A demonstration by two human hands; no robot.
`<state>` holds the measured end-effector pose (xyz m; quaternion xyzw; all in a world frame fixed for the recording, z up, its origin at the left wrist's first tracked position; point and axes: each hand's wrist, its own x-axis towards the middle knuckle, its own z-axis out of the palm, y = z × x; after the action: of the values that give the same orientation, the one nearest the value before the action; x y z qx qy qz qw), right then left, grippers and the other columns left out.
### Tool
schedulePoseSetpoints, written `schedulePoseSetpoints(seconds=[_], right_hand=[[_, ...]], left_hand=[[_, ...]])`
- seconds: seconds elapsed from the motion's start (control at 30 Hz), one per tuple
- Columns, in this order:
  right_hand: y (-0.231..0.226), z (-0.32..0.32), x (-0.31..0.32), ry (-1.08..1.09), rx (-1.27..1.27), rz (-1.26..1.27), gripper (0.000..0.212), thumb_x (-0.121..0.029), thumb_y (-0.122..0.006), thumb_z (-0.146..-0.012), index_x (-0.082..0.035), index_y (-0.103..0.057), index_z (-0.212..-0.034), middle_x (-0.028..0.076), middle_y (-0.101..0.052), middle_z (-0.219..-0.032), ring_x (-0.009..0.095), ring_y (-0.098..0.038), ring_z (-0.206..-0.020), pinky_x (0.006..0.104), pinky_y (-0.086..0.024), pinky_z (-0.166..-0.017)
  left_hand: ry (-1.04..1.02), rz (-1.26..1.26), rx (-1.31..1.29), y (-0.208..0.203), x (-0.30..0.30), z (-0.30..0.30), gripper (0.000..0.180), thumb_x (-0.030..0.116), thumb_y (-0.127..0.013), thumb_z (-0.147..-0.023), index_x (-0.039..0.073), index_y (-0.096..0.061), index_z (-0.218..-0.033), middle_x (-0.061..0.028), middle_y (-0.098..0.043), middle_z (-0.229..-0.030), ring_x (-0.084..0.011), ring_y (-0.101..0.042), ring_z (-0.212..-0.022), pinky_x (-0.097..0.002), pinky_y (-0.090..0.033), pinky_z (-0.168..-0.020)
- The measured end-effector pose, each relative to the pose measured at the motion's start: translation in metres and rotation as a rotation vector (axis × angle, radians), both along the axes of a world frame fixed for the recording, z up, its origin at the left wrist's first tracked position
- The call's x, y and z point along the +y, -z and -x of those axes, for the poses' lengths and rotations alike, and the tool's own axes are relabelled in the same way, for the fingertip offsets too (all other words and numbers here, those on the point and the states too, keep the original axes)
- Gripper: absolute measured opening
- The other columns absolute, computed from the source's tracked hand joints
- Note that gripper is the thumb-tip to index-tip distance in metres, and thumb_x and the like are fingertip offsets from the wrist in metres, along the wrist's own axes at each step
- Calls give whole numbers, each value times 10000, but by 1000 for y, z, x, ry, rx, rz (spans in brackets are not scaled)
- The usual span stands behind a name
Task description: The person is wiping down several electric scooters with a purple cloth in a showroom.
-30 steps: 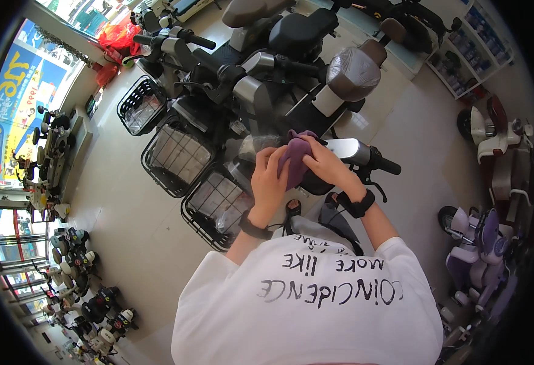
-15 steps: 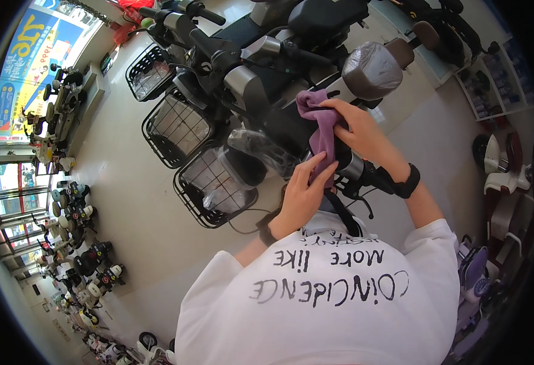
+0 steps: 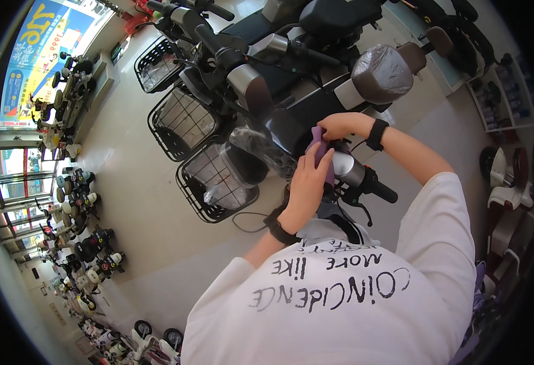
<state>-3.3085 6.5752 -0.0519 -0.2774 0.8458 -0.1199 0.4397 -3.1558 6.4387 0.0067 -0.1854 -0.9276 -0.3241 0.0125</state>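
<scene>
A purple cloth (image 3: pixel 317 135) lies bunched over the middle of an electric scooter's handlebar, partly hidden by my hands. My left hand (image 3: pixel 305 187) rests on its near part, with fingers and thumb pressing the fabric. At the far end, my right hand (image 3: pixel 344 126) is closed with fingers curled around the cloth. Just right of the cloth are the handlebar's silver housing (image 3: pixel 347 168), a black grip (image 3: pixel 381 187) and a brake lever (image 3: pixel 363 212). Ahead of my right hand is the scooter's brown seat (image 3: pixel 381 74), covered in clear plastic.
Black wire baskets (image 3: pixel 217 193) stick out on the left, at the fronts of scooters parked side by side. Another scooter's silver-and-black handlebar (image 3: pixel 245 82) stands close ahead. More scooters (image 3: pixel 87 255) line the windows at left. A white shelf (image 3: pixel 504 97) stands at right.
My right hand has moved from above the cloth down to its far end, its fingers now curled in. The cloth's raised far part has been drawn down against the handlebar. The view has shifted slightly.
</scene>
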Motion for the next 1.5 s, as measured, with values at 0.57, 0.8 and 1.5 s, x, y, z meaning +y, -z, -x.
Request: schedulePoseSetpoints(seconds=[0.57,0.8,1.5], right_hand=[[-86,-45,54,240,394,425,279,-72,-598,-736,-44,-539,-1007,112,-549,-983,286,-558,-876,352,-452,-748],[-138,-174,69,817,904,327,289,-100,-632,-707,-55,-528,-973,87,-504,-957,304,-494,-906,380,-428,-756],[-10,-190,13,1222,1031,606,340,-130,-553,-802,-61,-442,-1116,143,-465,-1133,344,-451,-1051,375,-390,-865]], left_hand=[[118,-174,50,-5,-33,3,432,-78,-506,-618,83,-599,-1008,-77,-515,-987,-281,-480,-890,-362,-417,-785],[322,-234,363,-31,4,25,387,48,-622,-567,103,-596,-950,-38,-523,-967,-235,-503,-863,-323,-426,-728],[469,-77,421,56,28,33,408,123,-596,-745,37,-462,-1121,-159,-446,-1188,-367,-384,-1168,-517,-288,-982]])
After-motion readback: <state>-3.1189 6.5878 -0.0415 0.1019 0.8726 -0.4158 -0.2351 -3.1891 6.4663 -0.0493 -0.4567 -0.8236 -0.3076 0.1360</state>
